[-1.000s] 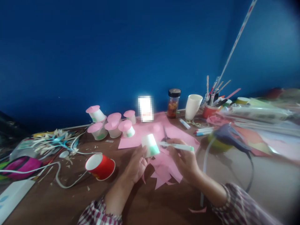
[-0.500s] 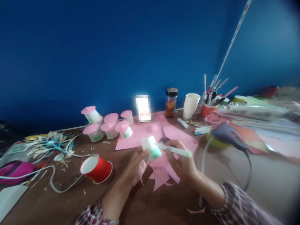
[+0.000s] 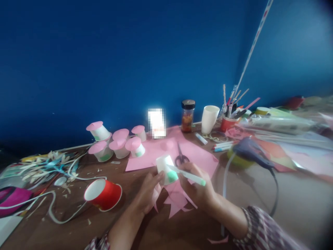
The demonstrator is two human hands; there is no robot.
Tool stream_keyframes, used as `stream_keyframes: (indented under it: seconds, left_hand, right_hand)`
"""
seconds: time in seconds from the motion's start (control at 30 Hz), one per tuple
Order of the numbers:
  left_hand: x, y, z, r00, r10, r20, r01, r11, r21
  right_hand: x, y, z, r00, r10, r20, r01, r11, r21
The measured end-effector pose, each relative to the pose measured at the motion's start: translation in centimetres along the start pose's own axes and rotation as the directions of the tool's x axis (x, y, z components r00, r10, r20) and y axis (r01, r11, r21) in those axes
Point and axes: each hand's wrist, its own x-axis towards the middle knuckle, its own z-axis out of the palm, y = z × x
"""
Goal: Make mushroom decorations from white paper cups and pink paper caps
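In my left hand (image 3: 151, 191) is a small white paper cup (image 3: 164, 165), tilted, with a green patch near its lower edge. My right hand (image 3: 199, 185) grips a pale marker with a green end (image 3: 192, 177); its tip meets the cup's side. Just behind the hands, dark-handled scissors (image 3: 180, 156) lie on a pink paper sheet (image 3: 153, 152). Cut pink scraps (image 3: 177, 199) rest beneath the cup. Several small cups with pink paper tops (image 3: 135, 147) stand at the back left, one stacked over others.
A red paper cup (image 3: 104, 194) lies tipped at left, near a white cord (image 3: 56, 211). At the back stand a black-lidded jar (image 3: 187, 118), a white cup (image 3: 209, 119) and a red brush holder (image 3: 229, 123). A dark glue gun (image 3: 249, 151) lies to the right.
The marker tip has shifted slightly left and down on the cup, and the marker tilts more steeply. The whole view has shifted a little; both hands keep their holds.
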Motion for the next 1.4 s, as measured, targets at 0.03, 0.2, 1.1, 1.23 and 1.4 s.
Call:
stream_keyframes:
  seconds: [0.03, 0.2, 1.1, 1.23, 1.4]
  left_hand:
    - [0.0, -0.06, 0.0, 1.0, 0.0, -0.002, 0.0, 1.0, -0.001]
    - [-0.03, -0.18, -0.02, 1.0, 0.001, 0.012, -0.001, 1.0, 0.001]
    - [-0.05, -0.22, 0.09, 0.999, -0.031, -0.039, 0.03, 0.999, -0.025]
    - [0.03, -0.23, 0.11, 1.0, -0.018, -0.017, 0.018, 1.0, -0.009]
    - [-0.04, -0.26, 0.23, 1.0, -0.016, 0.006, 0.016, 1.0, -0.016]
  right_hand:
    - [-0.03, 0.04, 0.03, 1.0, 0.001, 0.004, -0.001, 1.0, 0.008]
    - [0.08, 0.09, 0.05, 1.0, -0.009, -0.004, 0.009, 1.0, -0.003]
    - [-0.22, 0.39, 0.11, 1.0, -0.006, 0.013, 0.007, 1.0, -0.026]
    - [-0.12, 0.31, 0.06, 1.0, -0.015, 0.013, 0.016, 0.999, -0.034]
    - [-0.1, 0.3, 0.01, 1.0, -0.02, 0.016, 0.021, 0.999, -0.03]
